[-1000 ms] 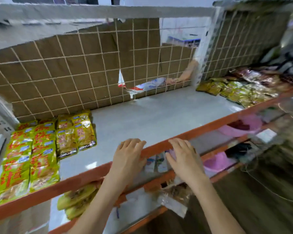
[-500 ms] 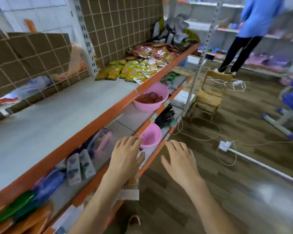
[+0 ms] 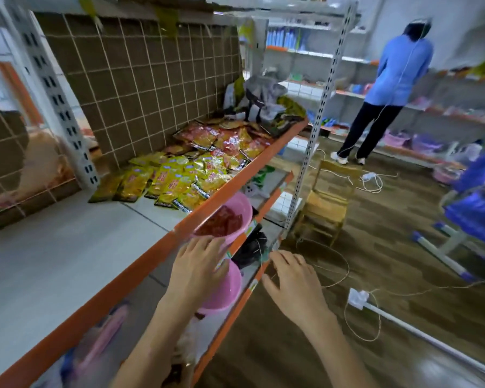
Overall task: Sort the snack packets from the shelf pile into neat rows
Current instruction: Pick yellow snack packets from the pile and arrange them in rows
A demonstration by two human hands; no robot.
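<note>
Two hands, two pink basins, one pile of packets too jumbled for counting.

I am holding out my two hands, my left hand (image 3: pixel 198 268) and my right hand (image 3: pixel 294 284), both empty, and I am counting two pink basins: an upper basin (image 3: pixel 240 208) carrying red packets and a lower basin (image 3: pixel 224 292). The snack packets (image 3: pixel 185 180) are lying in one overlapping pile, so their number is escaping me. One person in blue (image 3: pixel 398 79) is standing by one wooden chair (image 3: pixel 328 200), and I am seeing three orange-edged shelves (image 3: pixel 151 256).
</note>
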